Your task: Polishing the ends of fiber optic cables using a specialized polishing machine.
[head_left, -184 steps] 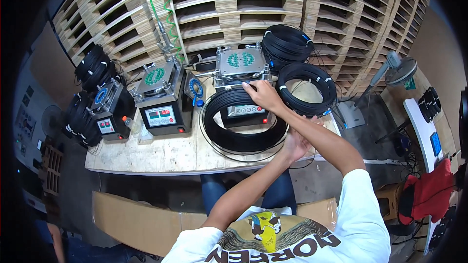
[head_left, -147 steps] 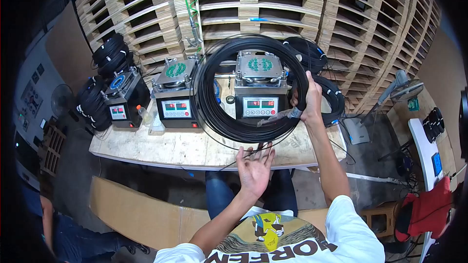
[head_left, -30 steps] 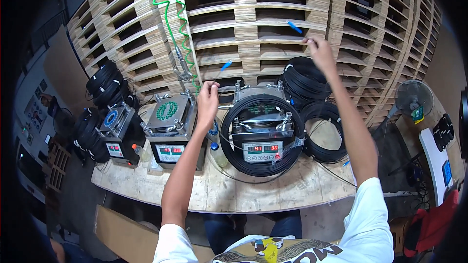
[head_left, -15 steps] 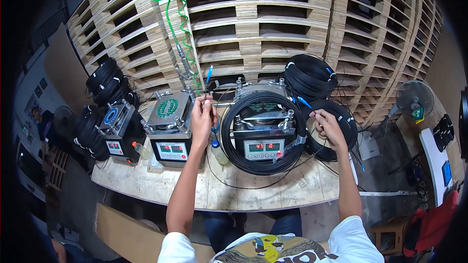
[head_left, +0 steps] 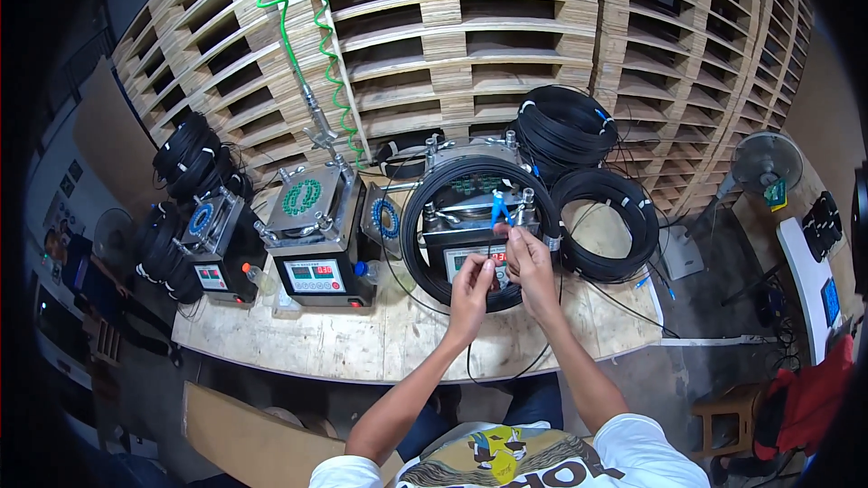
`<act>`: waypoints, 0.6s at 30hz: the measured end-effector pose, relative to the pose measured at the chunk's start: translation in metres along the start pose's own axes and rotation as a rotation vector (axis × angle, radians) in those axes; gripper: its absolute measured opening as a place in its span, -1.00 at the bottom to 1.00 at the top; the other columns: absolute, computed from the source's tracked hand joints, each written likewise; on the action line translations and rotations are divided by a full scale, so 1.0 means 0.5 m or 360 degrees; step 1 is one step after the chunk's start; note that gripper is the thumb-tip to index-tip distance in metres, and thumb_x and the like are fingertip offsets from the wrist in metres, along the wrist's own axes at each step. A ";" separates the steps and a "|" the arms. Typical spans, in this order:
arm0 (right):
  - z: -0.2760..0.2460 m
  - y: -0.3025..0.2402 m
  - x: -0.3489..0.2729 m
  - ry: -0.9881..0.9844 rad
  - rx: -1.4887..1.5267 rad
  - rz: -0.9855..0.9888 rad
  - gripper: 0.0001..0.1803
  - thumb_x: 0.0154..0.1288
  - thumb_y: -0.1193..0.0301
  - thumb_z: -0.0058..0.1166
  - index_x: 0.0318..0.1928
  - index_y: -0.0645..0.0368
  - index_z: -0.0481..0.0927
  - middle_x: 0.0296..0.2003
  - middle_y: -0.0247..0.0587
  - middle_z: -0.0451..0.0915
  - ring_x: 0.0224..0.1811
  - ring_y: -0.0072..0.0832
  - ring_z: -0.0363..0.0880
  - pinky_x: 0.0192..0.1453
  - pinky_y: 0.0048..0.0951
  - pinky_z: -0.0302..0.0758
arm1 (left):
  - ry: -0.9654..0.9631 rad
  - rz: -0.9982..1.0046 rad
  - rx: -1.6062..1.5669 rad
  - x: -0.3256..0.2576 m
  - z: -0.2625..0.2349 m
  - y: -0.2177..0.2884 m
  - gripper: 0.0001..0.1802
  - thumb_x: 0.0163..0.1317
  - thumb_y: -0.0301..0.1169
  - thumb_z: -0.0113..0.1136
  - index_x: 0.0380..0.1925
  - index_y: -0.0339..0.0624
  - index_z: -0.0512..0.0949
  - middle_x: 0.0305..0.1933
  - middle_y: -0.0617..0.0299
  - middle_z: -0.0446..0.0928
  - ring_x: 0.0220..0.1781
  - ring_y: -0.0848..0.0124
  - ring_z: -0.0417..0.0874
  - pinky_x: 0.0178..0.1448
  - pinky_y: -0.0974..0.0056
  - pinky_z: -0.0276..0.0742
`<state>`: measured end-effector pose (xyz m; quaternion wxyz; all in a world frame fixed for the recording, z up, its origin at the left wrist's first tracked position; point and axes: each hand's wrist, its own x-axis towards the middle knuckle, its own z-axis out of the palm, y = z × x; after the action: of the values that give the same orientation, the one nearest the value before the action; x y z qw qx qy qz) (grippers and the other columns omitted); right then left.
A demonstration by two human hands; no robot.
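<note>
Two blue connectors (head_left: 499,209) on black cable ends stand close together just above my fingertips. My left hand (head_left: 470,296) is closed, pinching one thin black cable (head_left: 491,253) below its connector. Right beside it, my right hand (head_left: 530,273) pinches the other cable end, thumb and fingers pressed together. Both hands are in front of a large coil of black cable (head_left: 412,248) that stands upright against a polishing machine (head_left: 438,237). Part of the machine's lit display is hidden behind my hands. Loose cable hangs in a loop below them, past the table's front edge.
Two similar machines, a nearer one (head_left: 312,258) and a farther one (head_left: 213,258), stand at left. Bottles (head_left: 366,273) are between them. More black cable coils (head_left: 568,122) lie at right and far left. Wooden pallets (head_left: 506,9) rise behind; a fan (head_left: 766,163) stands right.
My hands, apart before on either side of the coil, have come together in front of it. The two blue connectors are now side by side. The view has shifted slightly.
</note>
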<state>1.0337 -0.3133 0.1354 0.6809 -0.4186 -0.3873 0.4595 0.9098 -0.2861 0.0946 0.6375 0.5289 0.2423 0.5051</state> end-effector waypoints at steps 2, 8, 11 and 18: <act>-0.001 -0.012 -0.017 -0.0012 0.0139 0.0084 -0.57 0.62 0.18 -0.12 0.19 0.25 0.55 -0.47 -0.55 0.36 -0.55 -0.81 0.19 -0.49 -0.68 0.17 | -0.0005 0.0009 0.0040 -0.009 0.009 -0.001 -0.84 0.52 -0.33 0.09 -0.19 -0.19 0.48 -0.36 0.39 0.41 -0.34 0.64 0.38 -0.22 0.45 0.35; 0.018 0.018 -0.032 -0.0062 0.0104 -0.0137 -0.59 0.61 0.22 -0.08 0.14 0.31 0.59 -0.23 -0.37 0.62 -0.27 -0.70 0.50 -0.11 -0.63 0.44 | 0.0131 0.0026 -0.0186 -0.034 0.029 -0.008 -0.75 0.43 -0.45 0.20 -0.03 -0.12 0.33 -0.14 0.36 0.40 -0.21 0.62 0.39 -0.17 0.44 0.40; 0.015 0.021 -0.044 -0.0071 0.0101 -0.0038 -0.61 0.59 0.23 -0.01 0.11 0.33 0.60 -0.31 -0.39 0.62 -0.27 -0.70 0.54 -0.14 -0.60 0.49 | 0.0111 0.0082 -0.0165 -0.048 0.026 -0.014 -0.71 0.38 -0.50 0.21 -0.02 -0.12 0.32 -0.11 0.32 0.36 -0.14 0.59 0.37 -0.09 0.44 0.40; 0.009 0.026 -0.086 -0.0093 0.0106 0.0024 -0.68 0.55 0.28 0.05 -0.01 0.33 0.63 -0.49 -0.45 0.41 -0.53 -0.69 0.38 -0.44 -0.59 0.36 | 0.0050 0.0254 0.0505 -0.017 -0.022 0.075 -0.52 0.30 -0.41 0.33 0.21 -0.19 0.52 -0.13 0.33 0.39 -0.17 0.58 0.39 -0.14 0.47 0.36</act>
<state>1.0137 -0.3500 0.1189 0.6794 -0.3851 -0.3884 0.4892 0.8826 -0.2917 0.1233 0.5001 0.6324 0.2861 0.5177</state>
